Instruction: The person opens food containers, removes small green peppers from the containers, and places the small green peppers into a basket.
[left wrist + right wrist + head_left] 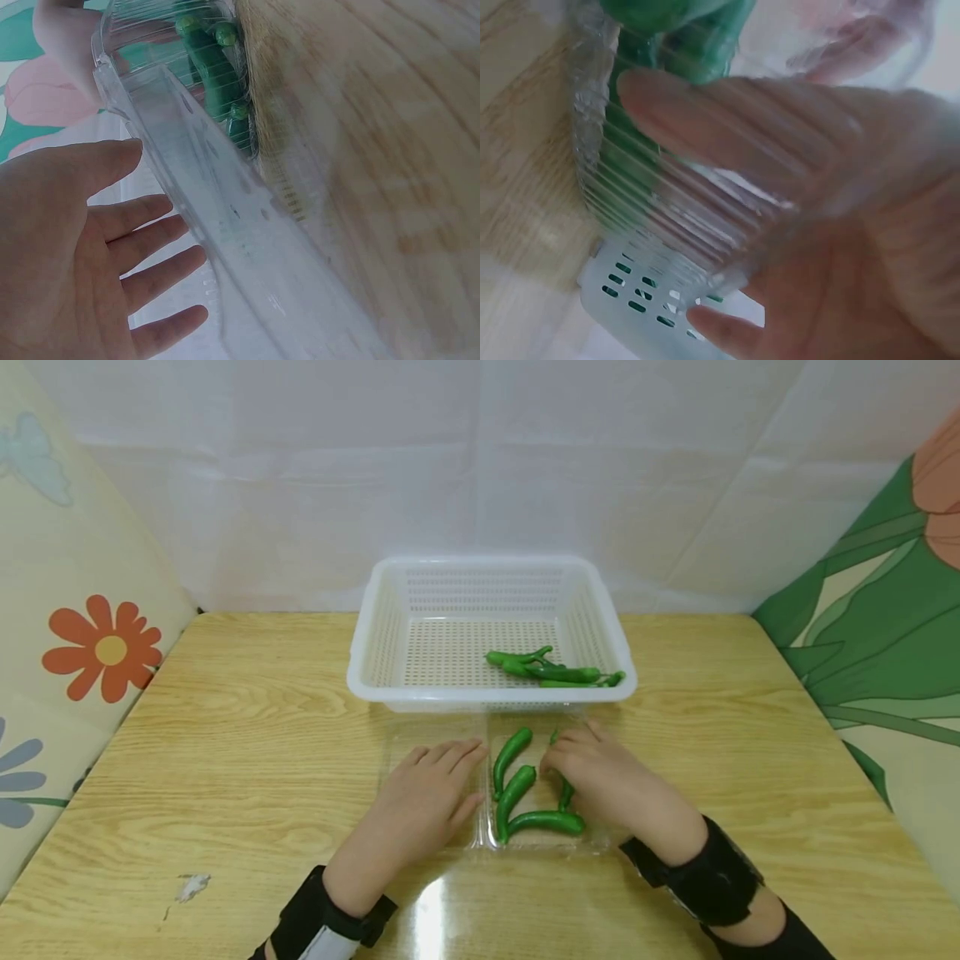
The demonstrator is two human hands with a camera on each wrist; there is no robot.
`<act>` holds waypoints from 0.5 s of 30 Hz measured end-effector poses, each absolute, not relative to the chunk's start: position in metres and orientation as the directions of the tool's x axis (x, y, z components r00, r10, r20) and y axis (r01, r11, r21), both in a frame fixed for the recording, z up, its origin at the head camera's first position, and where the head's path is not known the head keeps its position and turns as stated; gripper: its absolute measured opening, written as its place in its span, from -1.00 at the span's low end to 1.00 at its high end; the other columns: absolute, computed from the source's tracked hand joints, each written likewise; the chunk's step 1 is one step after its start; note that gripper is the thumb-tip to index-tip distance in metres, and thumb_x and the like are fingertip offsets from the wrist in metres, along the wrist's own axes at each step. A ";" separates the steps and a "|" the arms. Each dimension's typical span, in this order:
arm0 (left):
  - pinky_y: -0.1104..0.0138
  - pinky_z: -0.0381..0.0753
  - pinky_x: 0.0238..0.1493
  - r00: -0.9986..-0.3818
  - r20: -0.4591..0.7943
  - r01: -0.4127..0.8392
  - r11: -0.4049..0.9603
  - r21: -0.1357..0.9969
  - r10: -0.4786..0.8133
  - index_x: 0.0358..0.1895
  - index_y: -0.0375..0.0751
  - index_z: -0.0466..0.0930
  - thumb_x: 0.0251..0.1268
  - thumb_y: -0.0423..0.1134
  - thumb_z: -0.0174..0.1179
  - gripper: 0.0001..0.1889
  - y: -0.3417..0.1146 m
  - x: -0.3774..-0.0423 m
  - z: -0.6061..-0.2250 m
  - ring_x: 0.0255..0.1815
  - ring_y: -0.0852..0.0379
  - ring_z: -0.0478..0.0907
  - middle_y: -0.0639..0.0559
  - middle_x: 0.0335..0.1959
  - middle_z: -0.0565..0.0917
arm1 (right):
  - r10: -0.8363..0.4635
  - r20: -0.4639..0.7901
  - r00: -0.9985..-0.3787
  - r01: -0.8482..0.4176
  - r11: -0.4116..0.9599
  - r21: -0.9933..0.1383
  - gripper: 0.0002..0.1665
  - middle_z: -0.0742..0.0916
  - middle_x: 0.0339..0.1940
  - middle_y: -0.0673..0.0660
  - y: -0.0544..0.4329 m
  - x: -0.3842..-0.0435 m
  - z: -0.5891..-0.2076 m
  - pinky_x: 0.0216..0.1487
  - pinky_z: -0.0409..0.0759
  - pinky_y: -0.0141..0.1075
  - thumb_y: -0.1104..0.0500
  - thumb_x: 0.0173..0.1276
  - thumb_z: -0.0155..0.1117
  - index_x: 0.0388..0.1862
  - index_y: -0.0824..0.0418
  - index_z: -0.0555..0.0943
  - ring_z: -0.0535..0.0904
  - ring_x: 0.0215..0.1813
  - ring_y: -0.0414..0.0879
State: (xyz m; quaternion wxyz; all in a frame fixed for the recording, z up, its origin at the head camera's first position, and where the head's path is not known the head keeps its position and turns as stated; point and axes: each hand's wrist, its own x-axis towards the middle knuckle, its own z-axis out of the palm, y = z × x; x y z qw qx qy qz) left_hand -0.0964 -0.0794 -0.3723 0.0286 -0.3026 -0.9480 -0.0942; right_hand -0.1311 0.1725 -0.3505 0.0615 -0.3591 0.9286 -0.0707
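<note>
A clear plastic clamshell box (486, 837) lies spread open on the table, its two halves side by side. In its right half lie several green peppers, among them a curved pepper (513, 756) and a crosswise pepper (546, 822). My right hand (600, 772) reaches into that half and holds a green pepper (566, 793), which its fingers partly cover. Through the ribbed wall in the right wrist view, the thumb (705, 120) is blurred beside green peppers. My left hand (427, 797) hovers over the left half, fingers extended beside the plastic rim (180, 191).
Behind the box stands a white perforated basket (491, 695) with several green peppers (551, 672) at its right side. A white sheet (480, 485) hangs behind the wooden table (270, 727). Flower-printed panels (885, 610) flank both sides.
</note>
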 end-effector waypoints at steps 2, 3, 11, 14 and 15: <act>0.01 0.39 0.35 -0.816 0.108 0.578 0.800 0.162 0.567 0.45 -0.17 0.34 0.48 0.08 0.08 -0.39 -0.080 -0.096 -0.372 0.38 -0.02 0.37 -0.02 0.43 0.39 | -0.678 -0.053 -0.733 -0.664 0.730 -0.164 -0.52 0.72 -0.20 0.04 0.171 -0.131 -0.352 0.37 0.18 0.34 0.56 -0.14 0.50 -0.25 0.13 0.70 0.58 0.06 0.09; 0.01 0.38 0.35 -0.817 0.107 0.577 0.800 0.164 0.567 0.45 -0.17 0.34 0.48 0.08 0.08 -0.39 -0.080 -0.096 -0.372 0.38 -0.02 0.37 -0.02 0.43 0.39 | -0.680 -0.048 -0.732 -0.667 0.729 -0.157 -0.54 0.72 -0.21 0.04 0.170 -0.131 -0.353 0.38 0.18 0.33 0.53 -0.15 0.53 -0.28 0.14 0.70 0.58 0.05 0.08; 0.01 0.35 0.38 -0.821 0.077 0.570 0.805 0.163 0.565 0.47 -0.15 0.30 0.49 0.09 0.04 -0.38 -0.079 -0.096 -0.371 0.40 -0.02 0.34 -0.01 0.46 0.36 | -0.689 -0.027 -0.724 -0.684 0.723 -0.104 -0.62 0.71 -0.24 0.05 0.166 -0.131 -0.360 0.40 0.21 0.27 0.33 -0.23 0.70 -0.43 0.14 0.67 0.59 0.02 0.06; 0.00 0.35 0.38 -0.821 0.076 0.570 0.806 0.160 0.565 0.47 -0.15 0.30 0.50 0.10 0.04 -0.38 -0.079 -0.097 -0.371 0.40 -0.02 0.34 -0.02 0.46 0.36 | -0.700 -0.003 -0.714 -0.697 0.711 -0.092 -0.65 0.70 -0.26 0.04 0.166 -0.131 -0.362 0.38 0.26 0.26 0.30 -0.21 0.71 -0.47 0.13 0.68 0.59 0.01 0.05; 0.00 0.35 0.38 -0.821 0.076 0.570 0.806 0.159 0.566 0.47 -0.15 0.30 0.50 0.10 0.04 -0.38 -0.079 -0.097 -0.371 0.41 -0.02 0.34 -0.02 0.46 0.36 | -0.705 0.005 -0.709 -0.702 0.706 -0.091 -0.66 0.70 -0.26 0.04 0.166 -0.131 -0.362 0.37 0.27 0.26 0.28 -0.21 0.71 -0.49 0.13 0.68 0.59 0.00 0.04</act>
